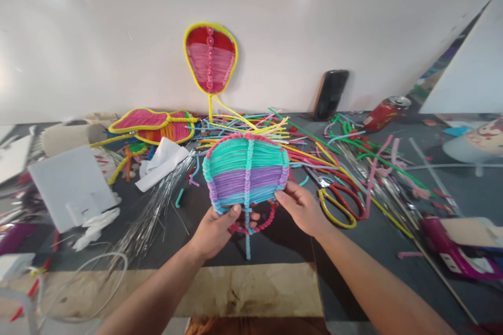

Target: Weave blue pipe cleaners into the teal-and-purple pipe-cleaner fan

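Between my hands is a pipe-cleaner fan (228, 182) banded in teal, purple and blue, with a pink edge at its top and a fuzzy stem down the middle. My left hand (220, 227) grips its lower left side, thumb in front beside the stem. My right hand (302, 207) pinches the lower right edge between thumb and fingers. A twisted red loop (267, 222) curves below the woven part, partly behind my left fingers. Right of my right hand lie scissors (341, 201) with red and yellow handles.
A finished-looking pink fan with yellow rim (210, 60) stands against the white wall. Behind my hands spread loose pipe cleaners (251, 123). Thin wires (161, 204) lie at left; a phone (332, 94) and a red can (387, 113) stand at the back right.
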`<state>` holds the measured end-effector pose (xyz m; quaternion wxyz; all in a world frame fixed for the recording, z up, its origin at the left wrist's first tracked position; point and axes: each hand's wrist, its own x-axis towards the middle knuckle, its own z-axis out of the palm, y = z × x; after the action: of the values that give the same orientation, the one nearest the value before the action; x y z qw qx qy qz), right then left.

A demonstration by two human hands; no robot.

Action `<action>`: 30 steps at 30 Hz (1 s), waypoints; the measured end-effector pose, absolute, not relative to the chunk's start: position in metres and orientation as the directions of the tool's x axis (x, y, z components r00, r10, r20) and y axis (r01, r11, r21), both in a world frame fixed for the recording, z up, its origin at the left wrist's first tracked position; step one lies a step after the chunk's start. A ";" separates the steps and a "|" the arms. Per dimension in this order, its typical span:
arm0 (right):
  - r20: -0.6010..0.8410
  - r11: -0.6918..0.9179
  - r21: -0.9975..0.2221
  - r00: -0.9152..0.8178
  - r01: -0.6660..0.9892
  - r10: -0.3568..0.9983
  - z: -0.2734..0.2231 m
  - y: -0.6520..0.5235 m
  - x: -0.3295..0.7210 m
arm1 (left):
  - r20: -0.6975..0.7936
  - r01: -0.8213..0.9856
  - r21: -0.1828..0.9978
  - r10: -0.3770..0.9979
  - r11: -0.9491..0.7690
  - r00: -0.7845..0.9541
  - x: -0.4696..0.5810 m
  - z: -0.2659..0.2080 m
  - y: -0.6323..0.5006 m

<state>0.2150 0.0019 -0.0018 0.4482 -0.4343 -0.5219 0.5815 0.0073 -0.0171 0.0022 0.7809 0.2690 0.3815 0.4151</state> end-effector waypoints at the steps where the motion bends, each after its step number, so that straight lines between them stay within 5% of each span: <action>1: -0.032 -0.042 -0.998 -0.210 -0.045 0.977 -0.001 0.002 0.215 | -0.373 -0.438 0.742 0.856 0.507 0.359 0.007 0.002 -0.017; 16: -0.094 -0.097 -0.995 -0.244 0.001 0.965 -0.001 0.003 0.217 | -0.353 -0.420 0.776 0.876 0.470 0.329 0.007 0.000 -0.015; 30: -0.043 -0.023 -0.982 -0.099 0.188 0.994 -0.008 -0.003 0.209 | -0.382 -0.355 0.795 0.861 0.491 0.336 0.007 0.000 -0.017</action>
<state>0.2087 -0.0028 -0.0076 0.4161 -0.5266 -0.5614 0.4842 0.0069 -0.0172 0.0001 0.7578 0.3058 0.4139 0.4011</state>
